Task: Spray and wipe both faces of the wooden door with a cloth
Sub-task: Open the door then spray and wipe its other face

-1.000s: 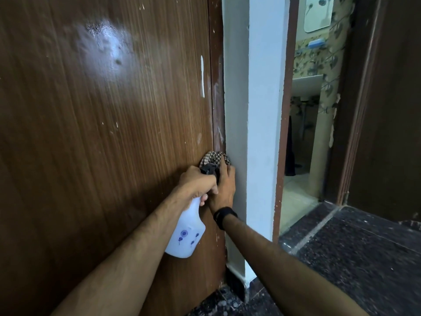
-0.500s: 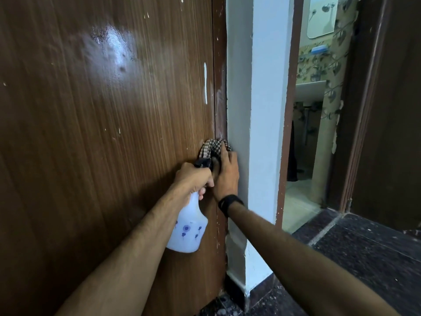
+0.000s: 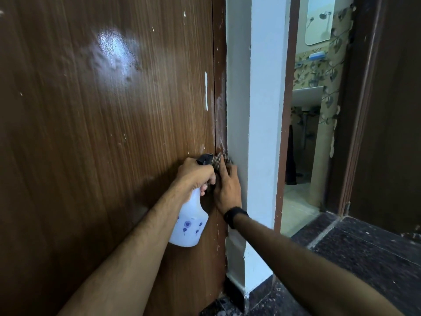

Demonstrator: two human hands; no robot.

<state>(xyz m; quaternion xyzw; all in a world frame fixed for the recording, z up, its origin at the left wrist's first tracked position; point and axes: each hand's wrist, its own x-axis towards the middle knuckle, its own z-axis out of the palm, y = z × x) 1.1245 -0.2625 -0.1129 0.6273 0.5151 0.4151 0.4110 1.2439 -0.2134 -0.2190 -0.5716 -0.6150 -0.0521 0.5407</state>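
while the left hand [image 3: 196, 174] grips the neck of a white spray bottle [image 3: 188, 224] hanging down against the door [image 3: 102, 133], the right hand [image 3: 227, 188] presses a checkered cloth [image 3: 220, 158] flat-fingered onto the door's right edge, just beside the white wall [image 3: 259, 110]. a wet patch [image 3: 114, 53] shines higher up, to the left.

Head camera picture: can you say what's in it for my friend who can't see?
A right hand presses a checked cloth against the edge of a brown wooden door. The left hand grips a white spray bottle beside it.
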